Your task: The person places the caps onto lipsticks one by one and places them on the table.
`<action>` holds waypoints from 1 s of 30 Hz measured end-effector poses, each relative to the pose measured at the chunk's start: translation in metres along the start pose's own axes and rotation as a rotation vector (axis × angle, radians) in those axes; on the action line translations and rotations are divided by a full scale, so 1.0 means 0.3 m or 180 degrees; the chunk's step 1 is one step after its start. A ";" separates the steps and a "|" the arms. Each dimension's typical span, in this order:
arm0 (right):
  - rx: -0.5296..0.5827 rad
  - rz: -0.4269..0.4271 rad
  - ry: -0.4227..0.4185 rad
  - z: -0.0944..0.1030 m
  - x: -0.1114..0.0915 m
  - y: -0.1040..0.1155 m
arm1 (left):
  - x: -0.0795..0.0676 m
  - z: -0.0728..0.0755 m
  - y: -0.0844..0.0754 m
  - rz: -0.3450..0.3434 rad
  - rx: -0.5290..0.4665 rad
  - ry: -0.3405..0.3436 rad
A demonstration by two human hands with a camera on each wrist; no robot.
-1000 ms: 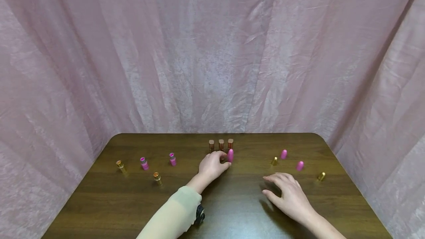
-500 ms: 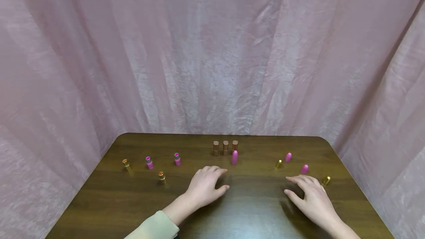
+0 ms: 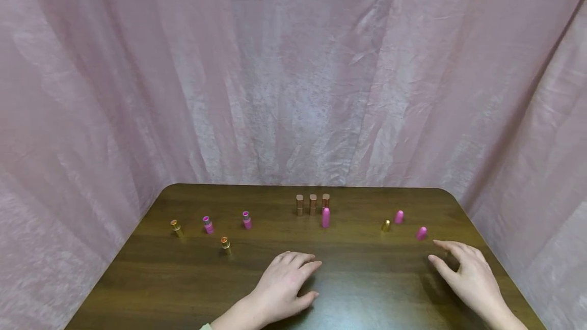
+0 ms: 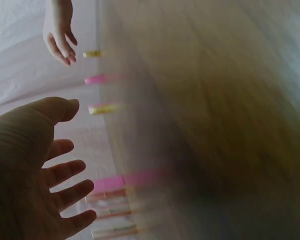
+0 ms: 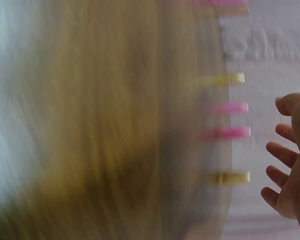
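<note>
My left hand [image 3: 285,285] hovers over the near middle of the table, fingers spread and nothing in them. At the right, my right hand [image 3: 470,275] also holds nothing; it is nearest to a pink lipstick cap [image 3: 422,233], and it largely hides a gold cap in the head view. Another pink cap [image 3: 399,217] and a gold cap [image 3: 387,226] stand further back. A closed pink lipstick [image 3: 325,217] stands upright in the middle. On the left are uncapped lipstick bases: pink ones [image 3: 208,225] [image 3: 247,220] and gold ones [image 3: 177,228] [image 3: 226,246].
Three copper-coloured lipsticks [image 3: 313,205] stand in a row behind the pink one. All stand on a dark wooden table [image 3: 160,279] with rounded back corners. A pink curtain [image 3: 293,75] hangs behind and at both sides.
My left hand has let go of the pink lipstick, leaving it upright before the copper row, and has drawn back toward me. My right hand has moved to the right, over the far-right gold cap.
</note>
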State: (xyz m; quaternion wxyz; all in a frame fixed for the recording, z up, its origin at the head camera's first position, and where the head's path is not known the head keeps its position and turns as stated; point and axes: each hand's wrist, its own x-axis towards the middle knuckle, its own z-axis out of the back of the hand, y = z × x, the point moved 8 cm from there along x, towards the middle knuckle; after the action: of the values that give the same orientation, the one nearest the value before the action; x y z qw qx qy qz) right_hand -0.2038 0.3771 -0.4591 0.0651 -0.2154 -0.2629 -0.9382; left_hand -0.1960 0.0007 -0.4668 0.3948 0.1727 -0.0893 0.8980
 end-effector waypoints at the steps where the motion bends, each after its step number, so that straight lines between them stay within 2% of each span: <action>1: -0.0004 -0.0091 -0.0006 0.014 0.004 -0.027 | 0.005 -0.002 -0.014 -0.0044 -0.0005 0.0014; 6: -0.0093 -0.0506 0.0090 0.052 0.028 -0.158 | 0.044 -0.026 -0.084 -0.0215 -0.0038 0.0177; 12: -0.0301 -0.0718 0.0383 0.031 0.049 -0.247 | 0.110 -0.056 -0.160 -0.0399 -0.0004 0.0254; 16: -0.0380 -0.0758 0.0488 0.011 0.062 -0.274 | 0.149 -0.079 -0.187 -0.0418 0.0005 0.0228; 21: -0.0433 -0.0739 0.0537 -0.007 0.076 -0.281 | 0.187 -0.117 -0.195 -0.0300 0.0016 0.0294; 25: -0.0442 -0.0740 0.0567 -0.014 0.080 -0.282 | 0.201 -0.137 -0.204 -0.0255 0.0029 0.0372; 30: -0.0458 -0.0744 0.0534 -0.014 0.079 -0.296 | 0.204 -0.139 -0.215 -0.0270 0.0029 0.0377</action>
State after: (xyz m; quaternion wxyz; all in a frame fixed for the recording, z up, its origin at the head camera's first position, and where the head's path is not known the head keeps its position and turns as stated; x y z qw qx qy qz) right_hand -0.2475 0.4505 -0.4933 -0.0383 -0.1083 -0.2120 -0.9705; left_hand -0.1967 0.0980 -0.4805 0.4363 0.1247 -0.0542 0.8895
